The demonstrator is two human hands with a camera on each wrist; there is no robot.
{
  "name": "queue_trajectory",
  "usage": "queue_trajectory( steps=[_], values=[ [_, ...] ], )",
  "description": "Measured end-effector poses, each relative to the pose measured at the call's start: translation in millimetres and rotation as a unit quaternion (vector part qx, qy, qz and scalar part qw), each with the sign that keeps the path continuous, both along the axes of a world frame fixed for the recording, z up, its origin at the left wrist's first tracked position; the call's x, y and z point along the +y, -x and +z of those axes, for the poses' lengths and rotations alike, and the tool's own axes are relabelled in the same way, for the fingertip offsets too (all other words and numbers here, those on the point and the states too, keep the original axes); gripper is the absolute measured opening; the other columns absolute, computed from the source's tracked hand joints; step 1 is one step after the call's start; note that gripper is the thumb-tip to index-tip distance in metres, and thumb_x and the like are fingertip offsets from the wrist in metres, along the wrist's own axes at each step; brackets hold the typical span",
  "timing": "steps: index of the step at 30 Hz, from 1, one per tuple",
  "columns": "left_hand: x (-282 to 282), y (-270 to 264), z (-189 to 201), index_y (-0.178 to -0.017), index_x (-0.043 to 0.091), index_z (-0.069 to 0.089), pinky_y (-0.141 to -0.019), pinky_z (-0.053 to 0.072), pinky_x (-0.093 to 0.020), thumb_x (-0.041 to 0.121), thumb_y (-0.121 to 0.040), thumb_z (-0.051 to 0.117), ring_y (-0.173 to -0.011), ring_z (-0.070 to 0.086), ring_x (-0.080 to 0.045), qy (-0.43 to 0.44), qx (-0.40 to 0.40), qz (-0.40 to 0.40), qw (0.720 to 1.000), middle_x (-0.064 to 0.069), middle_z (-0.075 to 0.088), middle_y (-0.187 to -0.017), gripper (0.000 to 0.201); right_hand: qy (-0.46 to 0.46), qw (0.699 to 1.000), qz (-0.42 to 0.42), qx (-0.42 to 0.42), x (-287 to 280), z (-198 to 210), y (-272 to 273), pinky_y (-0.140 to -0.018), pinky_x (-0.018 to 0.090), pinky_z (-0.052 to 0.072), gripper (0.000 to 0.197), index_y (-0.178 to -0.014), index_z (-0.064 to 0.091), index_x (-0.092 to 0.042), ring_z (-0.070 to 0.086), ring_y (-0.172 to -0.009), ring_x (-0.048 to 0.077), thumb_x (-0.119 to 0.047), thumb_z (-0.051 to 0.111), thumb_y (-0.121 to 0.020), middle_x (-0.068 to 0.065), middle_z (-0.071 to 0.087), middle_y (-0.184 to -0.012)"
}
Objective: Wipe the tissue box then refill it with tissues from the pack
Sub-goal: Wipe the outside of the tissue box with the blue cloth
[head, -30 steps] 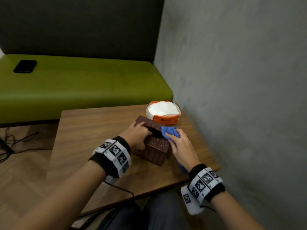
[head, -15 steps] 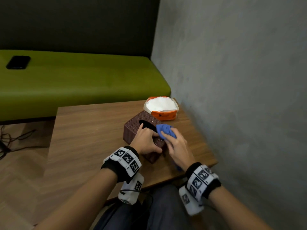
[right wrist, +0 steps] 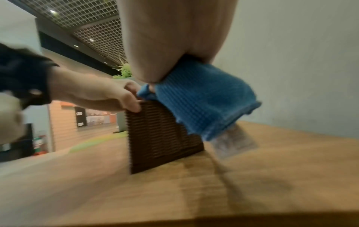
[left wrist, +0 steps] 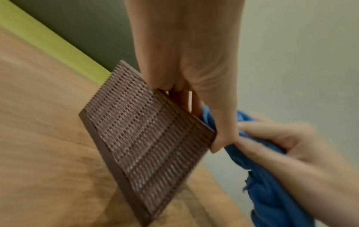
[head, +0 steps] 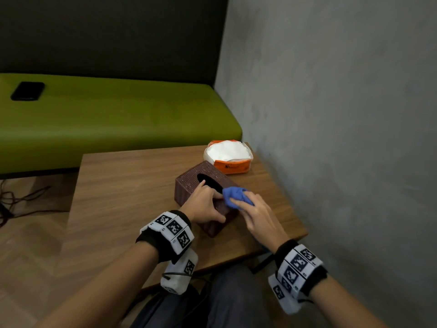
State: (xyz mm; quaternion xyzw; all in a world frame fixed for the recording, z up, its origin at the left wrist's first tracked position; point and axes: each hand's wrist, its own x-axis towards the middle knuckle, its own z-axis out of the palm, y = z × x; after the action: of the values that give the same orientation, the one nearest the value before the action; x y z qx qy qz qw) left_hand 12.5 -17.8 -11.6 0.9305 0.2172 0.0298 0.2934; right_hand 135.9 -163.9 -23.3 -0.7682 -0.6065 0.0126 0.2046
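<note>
Here, on the wooden table (head: pixel 123 185), the left hand (head: pixel 205 204) clamps the near end of the brown woven tissue box (head: pixel 189 185) — fingers on top by the oval slot, thumb down the end. Beside it the right hand (head: pixel 257 216) grips a bunched blue cloth (head: pixel 234 196) against the box's top edge — the orange tissue pack (head: pixel 233 166) sits just behind, by the grey wall (head: pixel 343 138).

Beside the tissue box (right wrist: pixel 165 135), the blue cloth (right wrist: pixel 204 98) carries a label (right wrist: pixel 234 142) too blurred to read; the box's near top lies hidden under both hands.

Nothing legible; tissue pack (head: pixel 233 167) logo blurred.
</note>
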Motion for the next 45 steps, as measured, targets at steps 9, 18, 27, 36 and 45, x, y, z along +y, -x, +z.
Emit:
queue_trajectory(
  steps=[9, 18, 27, 36, 45],
  values=[
    [-1.0, 8.4, 13.6, -0.129, 0.010, 0.055, -0.117, -0.007, -0.026, 0.024, -0.073, 0.074, -0.135, 0.036, -0.015, 0.011, 0.039, -0.047, 0.998, -0.004, 0.053, -0.136, 0.061, 0.020, 0.999, -0.028, 0.007, 60.6, 9.3, -3.7, -0.094, 0.038, 0.042, 0.031, -0.122, 0.060, -0.015, 0.046, -0.116, 0.030, -0.011, 0.050, -0.093, 0.012, 0.049, -0.131],
    [0.5, 7.9, 9.5, -0.131, 0.014, 0.053, -0.116, -0.005, -0.022, 0.024, -0.074, 0.074, -0.141, 0.022, -0.015, 0.017, 0.060, -0.084, 0.995, -0.002, 0.048, -0.139, 0.063, -0.001, 0.999, -0.024, 0.023, 59.6, 7.1, -7.6, -0.090, 0.041, 0.045, 0.033, -0.122, 0.061, -0.015, 0.049, -0.112, 0.033, -0.007, 0.051, -0.091, 0.015, 0.053, -0.123],
    [-14.1, 0.1, 12.1, -0.137, 0.003, 0.034, -0.117, -0.008, -0.054, 0.038, -0.078, 0.060, -0.139, 0.027, -0.029, -0.074, 0.194, 0.008, 0.978, -0.012, 0.044, -0.139, 0.073, -0.052, 0.991, 0.007, 0.123, 13.7, -1.9, 15.9, -0.095, 0.016, 0.037, 0.029, -0.120, 0.062, -0.015, 0.049, -0.110, 0.010, -0.012, 0.048, -0.094, 0.002, 0.050, -0.119],
    [-30.1, 2.6, 2.6, -0.120, 0.030, 0.055, -0.120, 0.003, -0.045, 0.058, -0.067, 0.048, -0.120, 0.053, -0.014, 0.003, -0.042, 0.104, 0.994, 0.006, 0.065, -0.119, 0.061, -0.207, 0.970, -0.006, 0.125, 12.1, -19.0, 39.0, -0.098, 0.012, 0.035, 0.034, -0.122, 0.059, -0.019, 0.044, -0.110, 0.008, -0.019, 0.045, -0.091, 0.003, 0.050, -0.119],
    [-4.4, 2.9, 23.4, -0.095, 0.017, 0.063, -0.071, 0.051, -0.008, -0.012, -0.067, 0.071, -0.071, 0.064, 0.013, 0.381, -0.229, 0.102, 0.890, 0.001, 0.069, -0.095, 0.041, -0.246, 0.965, -0.050, 0.083, 41.5, 8.0, 32.5, -0.108, 0.023, 0.026, 0.040, -0.126, 0.057, -0.013, 0.032, -0.135, 0.030, -0.018, 0.038, -0.091, 0.026, 0.040, -0.142]
  ],
)
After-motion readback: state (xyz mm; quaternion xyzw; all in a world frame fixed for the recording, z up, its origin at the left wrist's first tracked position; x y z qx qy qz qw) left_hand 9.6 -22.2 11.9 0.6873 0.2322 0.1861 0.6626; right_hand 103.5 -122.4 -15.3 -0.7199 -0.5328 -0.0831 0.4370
